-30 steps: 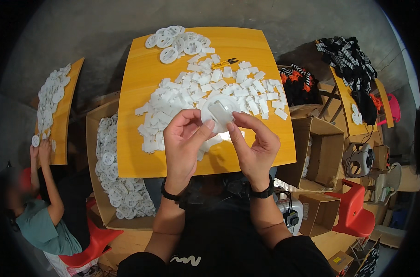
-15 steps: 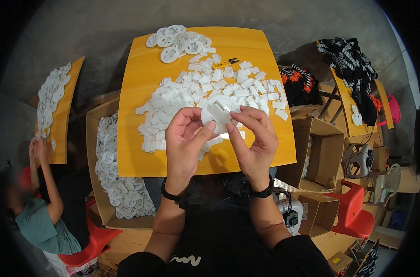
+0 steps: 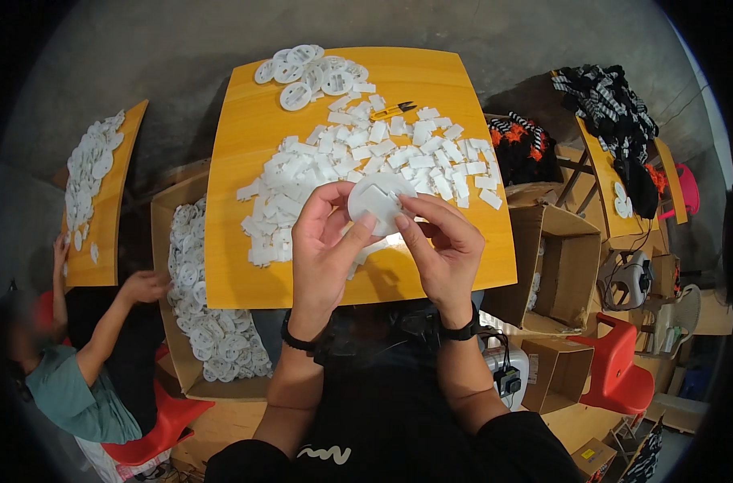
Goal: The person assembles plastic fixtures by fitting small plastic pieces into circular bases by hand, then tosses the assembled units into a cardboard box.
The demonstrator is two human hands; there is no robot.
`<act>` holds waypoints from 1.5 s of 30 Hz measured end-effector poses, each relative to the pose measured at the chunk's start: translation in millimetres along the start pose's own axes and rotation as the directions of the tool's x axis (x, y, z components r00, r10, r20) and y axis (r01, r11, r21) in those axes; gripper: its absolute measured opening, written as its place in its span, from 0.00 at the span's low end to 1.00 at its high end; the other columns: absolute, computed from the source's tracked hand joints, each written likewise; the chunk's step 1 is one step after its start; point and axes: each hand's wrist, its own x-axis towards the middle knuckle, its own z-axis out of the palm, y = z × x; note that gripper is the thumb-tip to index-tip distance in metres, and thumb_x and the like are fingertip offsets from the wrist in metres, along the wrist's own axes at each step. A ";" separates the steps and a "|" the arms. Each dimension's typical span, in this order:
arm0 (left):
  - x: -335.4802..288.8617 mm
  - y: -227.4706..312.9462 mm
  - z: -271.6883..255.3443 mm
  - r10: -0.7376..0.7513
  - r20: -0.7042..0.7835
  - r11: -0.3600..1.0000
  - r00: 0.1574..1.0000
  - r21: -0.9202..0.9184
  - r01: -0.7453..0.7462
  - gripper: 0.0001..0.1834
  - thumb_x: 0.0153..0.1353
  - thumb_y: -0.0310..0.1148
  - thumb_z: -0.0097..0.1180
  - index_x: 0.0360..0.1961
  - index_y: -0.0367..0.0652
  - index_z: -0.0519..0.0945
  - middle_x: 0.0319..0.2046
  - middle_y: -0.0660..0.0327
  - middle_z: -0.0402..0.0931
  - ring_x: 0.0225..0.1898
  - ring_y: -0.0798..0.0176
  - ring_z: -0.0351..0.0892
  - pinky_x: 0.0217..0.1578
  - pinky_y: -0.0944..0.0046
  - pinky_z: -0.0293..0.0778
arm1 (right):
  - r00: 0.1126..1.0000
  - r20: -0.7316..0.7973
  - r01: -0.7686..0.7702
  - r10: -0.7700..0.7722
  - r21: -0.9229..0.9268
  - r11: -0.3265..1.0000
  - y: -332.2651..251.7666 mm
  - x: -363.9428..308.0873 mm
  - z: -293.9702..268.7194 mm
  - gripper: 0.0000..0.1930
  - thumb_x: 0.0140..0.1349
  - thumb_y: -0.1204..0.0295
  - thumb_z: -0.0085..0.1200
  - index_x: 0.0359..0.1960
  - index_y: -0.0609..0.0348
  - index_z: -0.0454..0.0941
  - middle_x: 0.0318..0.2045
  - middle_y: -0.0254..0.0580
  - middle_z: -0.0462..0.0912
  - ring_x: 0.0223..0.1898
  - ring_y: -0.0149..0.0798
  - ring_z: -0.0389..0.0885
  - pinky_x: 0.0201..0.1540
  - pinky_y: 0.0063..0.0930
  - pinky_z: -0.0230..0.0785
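A white round plastic disc (image 3: pixel 365 191) with a small rectangular piece set on its face is held up over the near part of the yellow table (image 3: pixel 245 121). My left hand (image 3: pixel 324 241) grips its left side, thumb laid on the face. On the other side my right hand (image 3: pixel 440 245) pinches its edge and the small piece between thumb and fingers. Behind the disc spreads a loose heap of white rectangular plastic pieces (image 3: pixel 302 173). Several similar discs (image 3: pixel 295 96) are piled at the table's far left, and yellow thread snips (image 3: pixel 393 111) lie beyond the heap.
A cardboard box full of white discs (image 3: pixel 213 322) stands left of the table. At right is an open cardboard box (image 3: pixel 561 266), with a red chair (image 3: pixel 616 362) beyond. A co-worker (image 3: pixel 80 386) sits at the left by another table (image 3: pixel 113 233) bearing white parts.
The disc in my hands has tilted and shifted slightly left, with my right fingers closer over the small piece. The co-worker's one hand has moved from their table toward the box of discs.
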 end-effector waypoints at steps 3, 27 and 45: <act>-0.2 3.4 1.1 -0.075 -0.022 0.997 0.997 -0.010 0.075 0.16 0.62 0.25 0.57 0.50 0.35 0.70 0.46 0.56 0.74 0.48 0.66 0.75 0.43 0.65 0.81 | 1.000 -0.007 -0.024 0.025 0.028 0.999 1.3 -2.4 0.7 0.16 0.56 0.83 0.61 0.48 0.64 0.80 0.43 0.46 0.82 0.43 0.32 0.82 0.41 0.23 0.78; -0.8 0.5 -10.5 0.095 0.158 0.983 0.983 0.139 -0.118 0.08 0.61 0.24 0.58 0.41 0.33 0.75 0.41 0.62 0.71 0.43 0.70 0.72 0.46 0.70 0.69 | 0.993 0.100 -0.075 0.066 0.092 0.993 -12.6 -1.0 -3.0 0.17 0.56 0.83 0.60 0.48 0.65 0.78 0.43 0.44 0.83 0.45 0.32 0.81 0.41 0.21 0.75; 4.6 1.9 -10.1 0.272 0.248 0.853 0.930 0.384 -0.353 0.07 0.56 0.22 0.61 0.37 0.36 0.78 0.41 0.58 0.73 0.44 0.65 0.74 0.46 0.67 0.70 | 0.981 0.185 -0.088 0.058 0.160 0.983 -3.6 3.3 -9.8 0.10 0.55 0.82 0.62 0.40 0.63 0.82 0.38 0.35 0.73 0.39 0.27 0.73 0.41 0.19 0.70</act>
